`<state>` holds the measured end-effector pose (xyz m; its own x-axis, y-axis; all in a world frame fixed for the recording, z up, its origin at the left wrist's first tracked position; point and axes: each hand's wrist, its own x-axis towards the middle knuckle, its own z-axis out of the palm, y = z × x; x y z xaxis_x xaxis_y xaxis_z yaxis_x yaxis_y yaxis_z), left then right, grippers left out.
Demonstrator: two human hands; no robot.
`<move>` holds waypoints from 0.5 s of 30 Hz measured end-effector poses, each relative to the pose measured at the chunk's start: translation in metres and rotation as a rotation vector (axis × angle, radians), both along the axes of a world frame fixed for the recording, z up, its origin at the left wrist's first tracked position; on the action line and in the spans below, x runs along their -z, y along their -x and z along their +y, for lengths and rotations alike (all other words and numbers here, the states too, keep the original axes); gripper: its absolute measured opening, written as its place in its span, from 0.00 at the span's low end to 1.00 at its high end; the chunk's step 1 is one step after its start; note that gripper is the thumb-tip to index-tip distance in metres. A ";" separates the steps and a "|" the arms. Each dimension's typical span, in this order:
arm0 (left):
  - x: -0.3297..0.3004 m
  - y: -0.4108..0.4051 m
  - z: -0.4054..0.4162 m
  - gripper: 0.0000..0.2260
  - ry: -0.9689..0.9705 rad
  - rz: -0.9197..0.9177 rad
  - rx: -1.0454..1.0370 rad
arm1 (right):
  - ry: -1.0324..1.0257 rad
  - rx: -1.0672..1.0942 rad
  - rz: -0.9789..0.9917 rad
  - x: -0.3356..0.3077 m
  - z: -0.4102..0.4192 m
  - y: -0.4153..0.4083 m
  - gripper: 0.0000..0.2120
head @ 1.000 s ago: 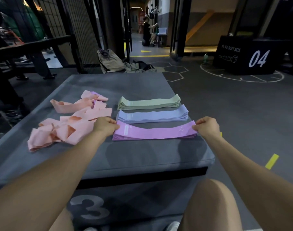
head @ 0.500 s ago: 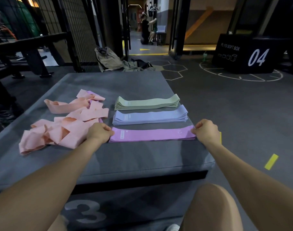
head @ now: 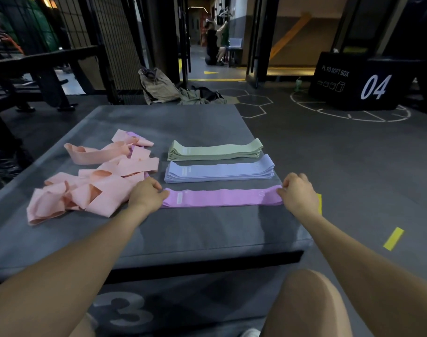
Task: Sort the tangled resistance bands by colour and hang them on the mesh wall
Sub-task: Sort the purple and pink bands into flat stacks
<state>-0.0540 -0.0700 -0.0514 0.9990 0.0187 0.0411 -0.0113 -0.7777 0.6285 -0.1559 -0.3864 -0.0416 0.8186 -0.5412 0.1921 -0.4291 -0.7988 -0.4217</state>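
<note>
Dim, cool indoor light overall; warmer, brighter light glows from the doorway (head: 207, 45) ahead. Soft shadows lie under both forearms on the grey plyo box (head: 195, 234). Wide-angle distortion bends the edges, and the image is slightly soft.

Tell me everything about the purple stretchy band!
The flat purple fabric resistance band lies stretched lengthwise on the grey padded box, nearest the person, before the blue stack. It bears a pale label at the left and a faint "10" at the right. The left hand and right hand pinch its ends.
</note>
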 end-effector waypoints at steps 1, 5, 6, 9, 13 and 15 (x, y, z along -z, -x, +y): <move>0.000 0.000 0.000 0.13 -0.013 -0.029 0.003 | 0.023 -0.031 -0.040 -0.002 0.002 -0.002 0.11; -0.008 0.006 -0.004 0.17 -0.097 -0.243 0.128 | 0.045 -0.386 -0.052 -0.008 0.020 -0.014 0.18; -0.009 0.007 -0.005 0.18 -0.113 -0.280 0.223 | 0.036 -0.487 0.007 -0.009 0.028 -0.017 0.20; -0.014 0.008 -0.010 0.26 -0.215 -0.242 0.507 | 0.063 -0.672 0.173 -0.005 0.046 -0.028 0.28; -0.013 0.002 -0.013 0.35 -0.415 -0.091 0.652 | 0.009 -0.725 0.242 -0.002 0.054 -0.036 0.33; -0.010 -0.002 -0.010 0.35 -0.417 -0.038 0.644 | -0.004 -0.718 0.229 -0.001 0.053 -0.038 0.31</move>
